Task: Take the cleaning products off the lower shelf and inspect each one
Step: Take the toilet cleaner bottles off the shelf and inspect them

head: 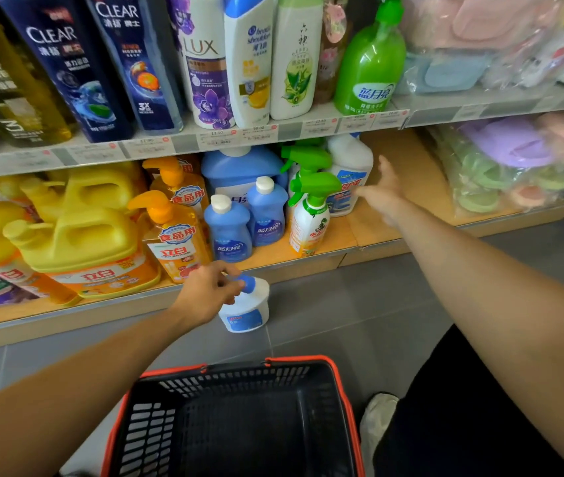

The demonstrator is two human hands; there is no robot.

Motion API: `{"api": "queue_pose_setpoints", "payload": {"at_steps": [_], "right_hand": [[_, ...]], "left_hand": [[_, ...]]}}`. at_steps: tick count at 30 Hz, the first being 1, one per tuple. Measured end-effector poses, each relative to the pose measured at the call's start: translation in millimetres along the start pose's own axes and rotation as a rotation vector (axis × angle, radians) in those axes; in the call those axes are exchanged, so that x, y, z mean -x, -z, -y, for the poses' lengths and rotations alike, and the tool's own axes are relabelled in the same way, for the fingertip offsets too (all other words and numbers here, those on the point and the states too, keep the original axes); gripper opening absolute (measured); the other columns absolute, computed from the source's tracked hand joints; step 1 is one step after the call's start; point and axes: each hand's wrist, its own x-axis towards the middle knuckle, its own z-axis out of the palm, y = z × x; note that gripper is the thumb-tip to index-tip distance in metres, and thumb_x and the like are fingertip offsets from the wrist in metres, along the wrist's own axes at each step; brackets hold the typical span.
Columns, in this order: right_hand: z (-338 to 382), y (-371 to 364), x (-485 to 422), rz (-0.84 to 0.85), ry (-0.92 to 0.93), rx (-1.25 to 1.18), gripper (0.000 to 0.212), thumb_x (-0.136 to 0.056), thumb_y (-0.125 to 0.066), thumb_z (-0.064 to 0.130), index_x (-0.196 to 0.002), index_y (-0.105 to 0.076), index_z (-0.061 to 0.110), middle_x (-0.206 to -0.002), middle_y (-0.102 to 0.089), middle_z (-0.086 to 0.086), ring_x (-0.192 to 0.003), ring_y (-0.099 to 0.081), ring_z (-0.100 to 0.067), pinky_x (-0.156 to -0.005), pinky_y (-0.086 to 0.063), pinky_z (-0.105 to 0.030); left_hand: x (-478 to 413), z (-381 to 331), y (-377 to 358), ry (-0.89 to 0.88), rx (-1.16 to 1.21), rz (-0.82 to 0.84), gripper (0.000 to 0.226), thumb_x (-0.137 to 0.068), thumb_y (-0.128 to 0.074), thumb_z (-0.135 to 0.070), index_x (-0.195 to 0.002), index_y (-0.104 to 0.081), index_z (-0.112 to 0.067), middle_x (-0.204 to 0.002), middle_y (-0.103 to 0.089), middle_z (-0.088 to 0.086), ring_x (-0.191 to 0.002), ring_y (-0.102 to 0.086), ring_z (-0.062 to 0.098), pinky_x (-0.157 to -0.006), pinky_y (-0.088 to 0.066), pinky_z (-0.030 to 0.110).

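My left hand (210, 292) grips the blue cap of a white bottle (248, 309), which hangs just above the grey floor in front of the lower shelf (373, 232). My right hand (382, 192) reaches over the shelf with fingers straight, beside another white bottle with a blue label (349, 173) at the back; whether it touches the bottle I cannot tell. Two green-trigger spray bottles (310, 215) stand left of that hand. Two small blue bottles (227, 230) and a larger blue jug (236, 166) stand further left, then orange pump bottles (172, 235) and yellow jugs (77, 242).
A black basket with an orange rim (339, 370) sits on the floor below my arms, nothing inside it. The upper shelf (273, 130) carries shampoo bottles and a green pump bottle (370, 60). Bagged soft goods (521, 166) fill the right side. My shoe (378, 416) is beside the basket.
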Motion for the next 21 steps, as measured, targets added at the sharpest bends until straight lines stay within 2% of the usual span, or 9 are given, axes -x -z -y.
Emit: {"api": "queue_pose_setpoints", "payload": {"at_steps": [1,3,7,10,11,13,15,18,21], "right_hand": [[-1.2,-2.0,-3.9,0.030,0.019,-0.020,0.102,-0.081,-0.079,0.004,-0.160,-0.018,0.026,-0.162,-0.033,0.000,-0.138,-0.038,-0.012,-0.100,-0.040,-0.031],[-2.9,-5.6,-9.6,0.059,0.049,-0.038,0.107,-0.079,-0.081,0.003,-0.160,-0.016,0.027,-0.159,-0.038,0.001,-0.127,-0.040,-0.006,-0.096,-0.040,-0.028],[-0.3,-2.1,-21.1,0.036,0.054,0.053,0.116,-0.073,-0.089,0.015,-0.160,-0.013,0.034,-0.161,-0.025,-0.004,-0.143,-0.034,-0.027,-0.109,-0.039,-0.044],[-4.3,1.4,-30.4,0.017,0.075,0.220,0.101,-0.070,-0.091,0.026,-0.152,-0.032,0.034,-0.148,-0.030,-0.009,-0.137,-0.034,-0.034,-0.110,-0.039,-0.049],[-6.3,0.3,-31.3,-0.009,0.098,0.226,0.092,-0.069,-0.091,0.026,-0.145,-0.040,0.031,-0.141,-0.035,-0.009,-0.132,-0.039,-0.033,-0.105,-0.043,-0.047],[-8.0,-2.8,-29.3,-0.080,0.130,0.197,0.075,-0.066,-0.093,0.026,-0.126,-0.048,0.022,-0.126,-0.050,-0.006,-0.116,-0.053,-0.029,-0.081,-0.050,-0.035],[-7.3,-5.7,-22.8,-0.123,0.118,0.168,0.069,-0.063,-0.094,0.029,-0.111,-0.045,0.019,-0.111,-0.057,-0.001,-0.098,-0.060,-0.024,-0.060,-0.043,-0.028],[-12.8,-3.1,-12.1,-0.170,0.153,0.185,0.064,-0.059,-0.095,0.030,-0.105,-0.053,0.017,-0.104,-0.063,0.001,-0.090,-0.061,-0.020,-0.062,-0.042,-0.028],[-17.6,11.0,1.4,-0.150,0.154,0.232,0.052,-0.056,-0.095,0.025,-0.097,-0.064,0.019,-0.097,-0.068,0.001,-0.087,-0.065,-0.019,-0.055,-0.041,-0.023]], "left_hand": [[-3.0,-3.3,1.3,-0.010,0.040,-0.029,0.003,-0.097,-0.065,-0.011,-0.094,-0.064,-0.010,-0.083,-0.072,0.009,-0.072,-0.071,0.021,-0.078,-0.062,0.044],[-9.4,-14.6,5.2,-0.070,0.053,-0.049,0.007,-0.097,-0.064,-0.009,-0.090,-0.066,-0.011,-0.084,-0.072,0.008,-0.077,-0.071,0.024,-0.080,-0.062,0.041],[-6.4,-27.0,3.4,-0.165,0.018,0.030,0.009,-0.092,-0.072,-0.015,-0.100,-0.068,-0.018,-0.093,-0.071,-0.005,-0.084,-0.068,0.010,-0.074,-0.053,0.015],[0.9,-22.7,-1.1,-0.184,-0.018,0.094,0.019,-0.090,-0.074,-0.015,-0.107,-0.068,-0.021,-0.096,-0.071,-0.008,-0.086,-0.066,0.005,-0.075,-0.051,0.012],[1.3,-21.1,-0.8,-0.187,-0.026,0.105,0.019,-0.090,-0.074,-0.014,-0.108,-0.068,-0.020,-0.096,-0.072,-0.006,-0.087,-0.067,0.006,-0.077,-0.053,0.015],[1.8,-21.3,1.2,-0.182,-0.027,0.105,0.018,-0.091,-0.073,-0.012,-0.107,-0.070,-0.018,-0.093,-0.074,-0.004,-0.088,-0.069,0.013,-0.082,-0.057,0.024],[1.8,-25.6,3.6,-0.187,-0.009,0.091,0.017,-0.091,-0.073,-0.012,-0.106,-0.071,-0.020,-0.089,-0.075,-0.004,-0.088,-0.069,0.016,-0.082,-0.057,0.027],[2.4,-37.6,7.9,-0.228,0.008,0.095,0.019,-0.091,-0.073,-0.013,-0.108,-0.071,-0.019,-0.087,-0.075,-0.005,-0.088,-0.070,0.016,-0.084,-0.057,0.029],[6.5,-49.3,15.7,-0.300,-0.001,0.090,0.021,-0.091,-0.073,-0.012,-0.111,-0.070,-0.020,-0.090,-0.076,-0.007,-0.088,-0.071,0.012,-0.083,-0.057,0.026]]}}
